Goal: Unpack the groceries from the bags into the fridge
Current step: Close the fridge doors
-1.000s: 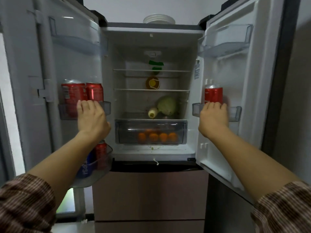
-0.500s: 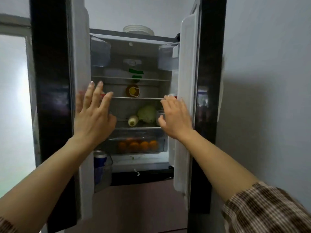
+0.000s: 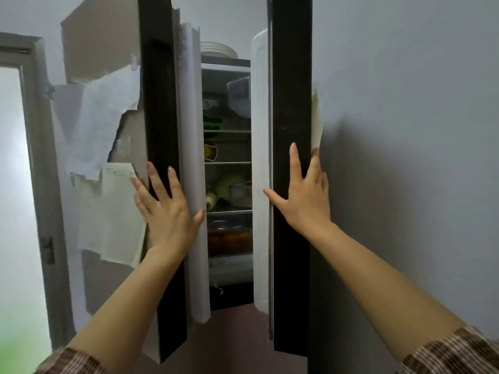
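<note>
Doors: two, ajar. Left door (image 3: 159, 103) is pressed by the spread, flat left hand (image 3: 168, 211); right door (image 3: 290, 76) by the equally spread right hand (image 3: 305, 203).

No legible text; print on the cream paper (image 3: 113, 217) is blurred.

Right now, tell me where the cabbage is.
In the head view, the cabbage sits on a lower fridge shelf, visible through the gap between the left door and right door, just above the oranges.
</note>
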Action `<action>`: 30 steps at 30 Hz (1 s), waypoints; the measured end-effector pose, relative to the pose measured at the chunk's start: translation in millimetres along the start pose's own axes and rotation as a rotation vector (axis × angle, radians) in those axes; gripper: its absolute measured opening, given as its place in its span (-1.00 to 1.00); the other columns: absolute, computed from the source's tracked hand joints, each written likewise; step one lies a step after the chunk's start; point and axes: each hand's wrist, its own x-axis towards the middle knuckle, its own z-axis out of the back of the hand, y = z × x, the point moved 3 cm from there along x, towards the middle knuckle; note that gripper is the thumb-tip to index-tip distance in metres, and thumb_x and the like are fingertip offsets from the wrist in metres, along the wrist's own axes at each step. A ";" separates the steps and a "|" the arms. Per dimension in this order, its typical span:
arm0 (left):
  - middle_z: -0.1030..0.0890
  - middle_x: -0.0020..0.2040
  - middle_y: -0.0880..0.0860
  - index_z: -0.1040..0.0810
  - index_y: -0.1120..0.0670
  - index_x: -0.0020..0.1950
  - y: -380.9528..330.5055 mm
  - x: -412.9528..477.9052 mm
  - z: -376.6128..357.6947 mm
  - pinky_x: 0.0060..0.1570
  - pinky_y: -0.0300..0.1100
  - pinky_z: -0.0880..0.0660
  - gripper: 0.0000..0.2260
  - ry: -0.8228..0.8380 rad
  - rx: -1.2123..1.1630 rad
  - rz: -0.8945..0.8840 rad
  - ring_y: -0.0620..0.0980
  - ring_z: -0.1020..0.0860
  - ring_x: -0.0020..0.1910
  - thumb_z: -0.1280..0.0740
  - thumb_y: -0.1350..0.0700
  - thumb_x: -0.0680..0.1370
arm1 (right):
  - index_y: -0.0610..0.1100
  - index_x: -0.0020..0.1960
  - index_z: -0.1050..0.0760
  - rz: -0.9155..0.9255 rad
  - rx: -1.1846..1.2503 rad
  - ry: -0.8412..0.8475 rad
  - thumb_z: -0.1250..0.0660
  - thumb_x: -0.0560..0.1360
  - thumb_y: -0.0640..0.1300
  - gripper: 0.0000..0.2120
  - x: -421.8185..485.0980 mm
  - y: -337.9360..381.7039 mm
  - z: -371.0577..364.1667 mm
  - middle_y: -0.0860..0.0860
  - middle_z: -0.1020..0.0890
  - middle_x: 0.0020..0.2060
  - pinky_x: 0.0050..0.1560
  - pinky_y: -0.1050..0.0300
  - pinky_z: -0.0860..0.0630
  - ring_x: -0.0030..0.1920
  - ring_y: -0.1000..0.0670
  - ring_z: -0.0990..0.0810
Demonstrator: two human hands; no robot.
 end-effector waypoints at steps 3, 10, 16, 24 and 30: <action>0.31 0.51 0.33 0.20 0.12 0.57 -5.5 4.1 -18.5 0.43 0.24 0.13 0.00 0.054 0.011 -0.022 0.35 0.28 0.49 -0.48 -0.04 0.43 | 0.04 0.56 0.31 0.015 -0.014 -0.044 -0.27 0.48 0.29 -0.05 -0.6 6.2 -2.0 -0.24 0.08 0.54 0.49 -0.16 0.01 0.55 -0.24 0.04; 0.22 0.58 0.12 0.25 0.11 0.56 6.5 5.7 -54.9 0.36 0.01 0.48 -0.11 0.119 0.077 -0.202 0.08 0.28 0.53 -0.34 0.22 0.47 | -0.03 0.56 0.28 0.018 -0.045 -0.091 -0.19 0.50 0.31 -0.08 -3.4 14.3 -12.6 -0.26 0.15 0.54 0.48 -0.23 0.03 0.55 -0.24 0.12; 0.32 0.55 0.13 0.27 0.18 0.54 18.2 17.5 -91.5 0.31 0.08 0.52 -0.26 0.287 0.320 -0.344 0.12 0.51 0.40 -0.16 0.02 0.59 | -0.14 0.58 0.12 0.047 -0.091 -0.145 -0.26 0.47 0.31 -0.07 -1.8 28.5 -27.0 -0.31 -0.07 0.52 0.36 -0.25 -0.25 0.49 -0.31 -0.14; 0.46 0.47 0.08 0.40 0.16 0.44 28.3 27.1 -118.9 0.45 0.06 0.29 -0.29 0.289 0.356 -0.435 0.14 0.37 0.49 -0.14 0.09 0.62 | -0.31 0.50 -0.17 0.145 -0.107 -0.167 -0.42 0.43 0.14 -0.15 1.5 50.5 -57.0 -0.22 -0.35 0.44 0.18 -0.11 -0.42 0.40 -0.21 -0.37; 0.28 0.55 0.06 0.25 0.09 0.53 44.7 29.6 -121.4 0.43 0.07 0.25 -0.17 0.209 0.249 -0.502 0.14 0.29 0.50 -0.34 0.04 0.54 | -0.25 0.54 -0.09 0.241 -0.153 -0.007 -0.27 0.58 -0.04 -0.35 15.9 88.2 -86.4 -0.19 -0.22 0.51 0.37 -0.05 -0.28 0.49 -0.17 -0.22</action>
